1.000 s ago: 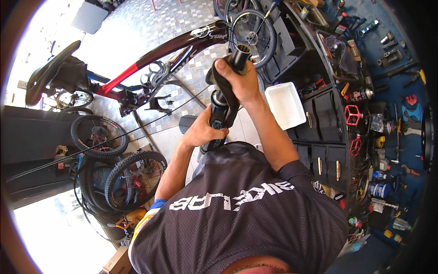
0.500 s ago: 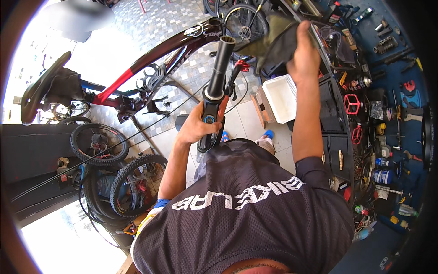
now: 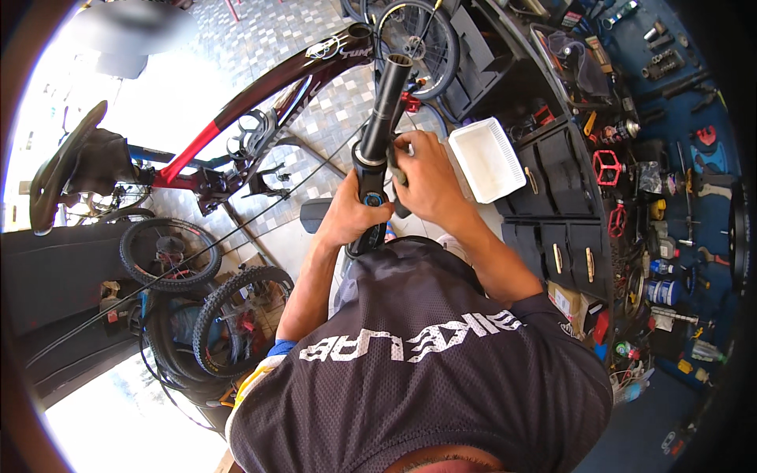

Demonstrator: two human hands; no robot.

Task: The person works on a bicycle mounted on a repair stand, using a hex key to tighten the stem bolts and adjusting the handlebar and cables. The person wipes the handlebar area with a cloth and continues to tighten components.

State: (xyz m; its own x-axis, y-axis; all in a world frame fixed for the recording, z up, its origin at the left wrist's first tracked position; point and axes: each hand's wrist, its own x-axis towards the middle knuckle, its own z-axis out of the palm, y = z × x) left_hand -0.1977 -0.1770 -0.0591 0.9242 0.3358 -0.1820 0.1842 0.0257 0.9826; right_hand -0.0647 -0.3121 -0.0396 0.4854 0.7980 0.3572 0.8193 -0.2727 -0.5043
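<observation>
A black bicycle suspension fork (image 3: 386, 114) stands before me, its steerer tube pointing up and away. My left hand (image 3: 351, 214) is closed around the fork just below the crown, thumb across the front. At the right side of the crown is my right hand (image 3: 426, 175), fingers curled and pressed in on a dark green rag (image 3: 397, 169). Most of the rag is hidden behind the hand and the fork. Left of the fork is a black and red bike frame (image 3: 260, 93) with its saddle (image 3: 72, 167) at the far left.
A white plastic tray (image 3: 487, 160) lies to the right of my hands. Beyond it is a black drawer cabinet (image 3: 552, 169). Red pedals (image 3: 606, 167) and many tools line the blue bench (image 3: 694, 118). Wheels with knobbly tyres (image 3: 240, 319) lean at lower left; a cable crosses the left side.
My right hand has come down and left from the upper right, bringing the rag against the fork crown. The left hand keeps its grip on the fork.
</observation>
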